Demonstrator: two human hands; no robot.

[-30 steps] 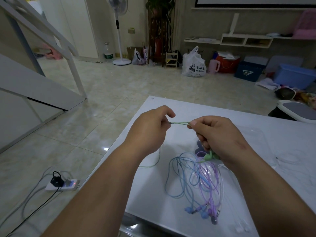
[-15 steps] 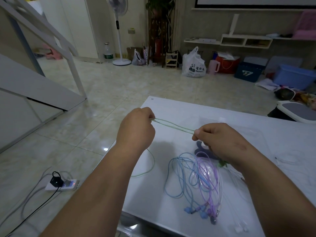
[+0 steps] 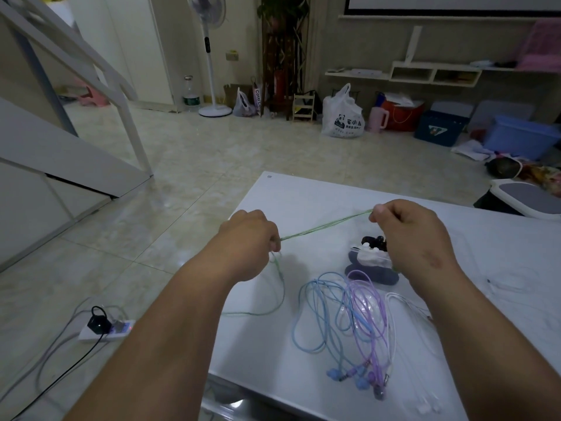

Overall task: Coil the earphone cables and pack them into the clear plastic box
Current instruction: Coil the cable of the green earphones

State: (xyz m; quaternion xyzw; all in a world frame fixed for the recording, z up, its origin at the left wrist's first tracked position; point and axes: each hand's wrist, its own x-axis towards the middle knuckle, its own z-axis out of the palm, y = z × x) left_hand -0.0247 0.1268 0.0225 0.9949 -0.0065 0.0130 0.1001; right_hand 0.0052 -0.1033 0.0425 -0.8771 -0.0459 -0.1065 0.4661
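A green earphone cable [image 3: 326, 227] stretches taut between my two hands above the white table [image 3: 309, 192]. My left hand [image 3: 249, 238] pinches its lower end, and slack green cable hangs down from it to the table's left edge. My right hand [image 3: 416, 235] pinches the upper end between thumb and forefinger. Loose blue earphones [image 3: 318, 320], purple earphones [image 3: 368, 317] and white earphones [image 3: 406, 314] lie tangled near the front edge. The clear plastic box [image 3: 510, 287] is faint, to the right of my right arm.
A small heap of dark and white earphone items [image 3: 372, 262] lies under my right hand. A power strip [image 3: 106, 329] with cables is on the tiled floor at the left. A white bin [image 3: 528, 202] stands beyond the table's right corner. Bags and crates line the far wall.
My hands have drawn apart: the left moved down and left, the right rose up and right. The green cable between them is now longer and taut.
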